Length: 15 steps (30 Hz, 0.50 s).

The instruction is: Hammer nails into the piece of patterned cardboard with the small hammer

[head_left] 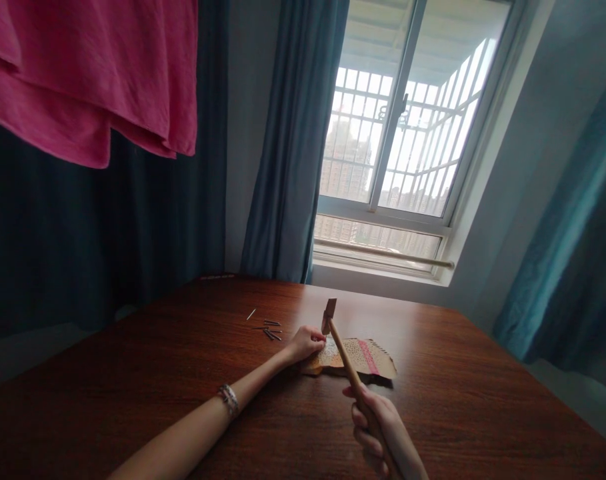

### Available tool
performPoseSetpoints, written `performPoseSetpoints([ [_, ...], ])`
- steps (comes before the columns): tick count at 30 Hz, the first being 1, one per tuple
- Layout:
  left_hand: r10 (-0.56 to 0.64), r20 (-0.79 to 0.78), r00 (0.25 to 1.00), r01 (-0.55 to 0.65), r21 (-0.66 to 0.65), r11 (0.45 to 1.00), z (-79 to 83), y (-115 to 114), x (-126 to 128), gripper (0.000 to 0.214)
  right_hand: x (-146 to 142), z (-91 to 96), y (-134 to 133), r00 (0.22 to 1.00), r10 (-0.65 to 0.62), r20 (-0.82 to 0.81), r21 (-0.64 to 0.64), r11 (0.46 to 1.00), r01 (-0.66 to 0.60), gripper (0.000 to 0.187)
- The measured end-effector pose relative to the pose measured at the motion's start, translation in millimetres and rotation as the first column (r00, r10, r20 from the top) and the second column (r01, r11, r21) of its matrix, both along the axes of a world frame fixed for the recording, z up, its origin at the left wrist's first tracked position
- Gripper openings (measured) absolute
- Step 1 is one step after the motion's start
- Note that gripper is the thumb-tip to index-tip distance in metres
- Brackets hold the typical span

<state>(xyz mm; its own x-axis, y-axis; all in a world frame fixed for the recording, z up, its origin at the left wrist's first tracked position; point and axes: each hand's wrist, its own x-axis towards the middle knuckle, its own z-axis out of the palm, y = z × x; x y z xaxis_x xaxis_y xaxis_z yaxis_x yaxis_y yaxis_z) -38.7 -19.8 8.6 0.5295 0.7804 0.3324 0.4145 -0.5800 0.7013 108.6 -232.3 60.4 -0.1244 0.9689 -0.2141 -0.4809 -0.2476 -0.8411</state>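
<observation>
My right hand (377, 427) is wrapped round the wooden handle of a hammer (350, 367). The hammer's head is raised just above the fingertips of my left hand (307, 343). Those fingers are pinched together at the left end of a patterned, fish-like piece of cardboard (353, 355) with a pink band and a notched right edge. Between them is a thin upright thing that looks like a nail, mostly hidden by the fingers. The cardboard lies on the table with a dark layer showing under its lower right edge.
Several loose dark nails (271, 332) lie on the brown wooden table (447, 400), left of my left hand. A thin pale stick or nail (251, 314) is a little beyond them. Blue curtains (293, 167) and a window (387, 133) stand behind; pink cloth (133, 80) hangs upper left.
</observation>
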Motion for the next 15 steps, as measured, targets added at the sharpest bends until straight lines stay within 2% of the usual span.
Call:
performPoseSetpoints([
  [4,-0.012,0.000,1.000,0.012,0.029,1.000,-1.7,1.2,-0.3,0.022,0.6,-0.5,-0.1,1.000,0.005,-0.004,0.012,1.000,-0.005,0.039],
  [15,0.017,-0.022,1.000,-0.017,-0.015,1.000,1.1,-0.5,-0.4,0.022,0.6,0.5,-1.6,1.000,0.001,0.006,0.005,1.000,-0.001,0.038],
])
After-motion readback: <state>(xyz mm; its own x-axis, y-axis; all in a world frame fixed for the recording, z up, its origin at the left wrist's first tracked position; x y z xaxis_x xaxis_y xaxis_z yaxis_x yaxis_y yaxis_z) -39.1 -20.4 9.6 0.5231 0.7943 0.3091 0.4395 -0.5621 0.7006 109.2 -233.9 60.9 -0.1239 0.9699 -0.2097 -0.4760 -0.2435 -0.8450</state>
